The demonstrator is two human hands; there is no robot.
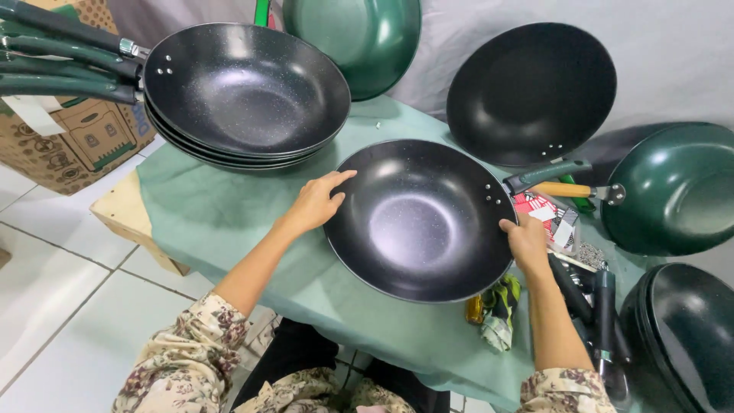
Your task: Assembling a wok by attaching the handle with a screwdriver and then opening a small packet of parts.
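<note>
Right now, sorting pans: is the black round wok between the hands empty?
Empty: the black round wok shows only its bare speckled inside.

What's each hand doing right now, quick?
Left hand: open, fingers resting on the rim of the black wok.
Right hand: grip on the wok's opposite rim; closure cannot be told.
</note>
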